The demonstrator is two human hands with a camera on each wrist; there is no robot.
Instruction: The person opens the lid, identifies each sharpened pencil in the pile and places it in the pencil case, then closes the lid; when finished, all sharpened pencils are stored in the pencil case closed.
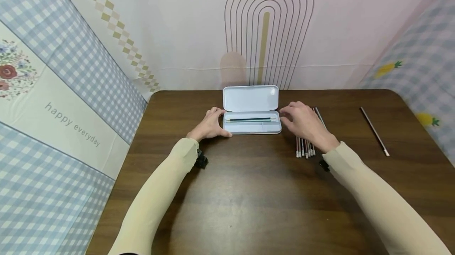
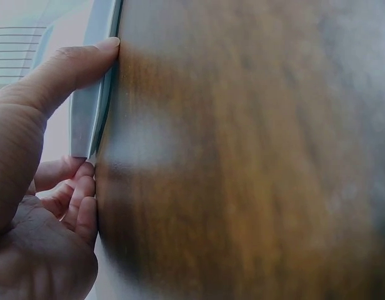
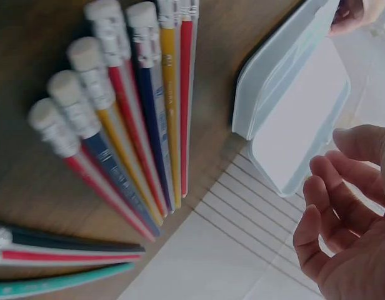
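Note:
A pale blue pencil case (image 1: 243, 129) lies on the table with its lid (image 1: 251, 98) raised. Inside its rear compartment lie a dark pencil (image 1: 250, 119) and a green one, side by side. My left hand (image 1: 209, 125) holds the case's left end, thumb at the front corner and fingers around the back. Just off the right end hovers my right hand (image 1: 302, 121), fingers loosely bent and nothing between them. Below and beside that hand are several pencils (image 3: 120, 119) with white erasers, in red, yellow and dark blue. The hand partly hides them in the head view.
A lone pencil (image 1: 375, 131) lies apart at the right of the brown wooden table (image 1: 231, 191). In the right wrist view, a teal pencil (image 3: 61, 281) lies beside darker ones. Patterned cloth (image 1: 177, 29) hangs behind the table's far edge.

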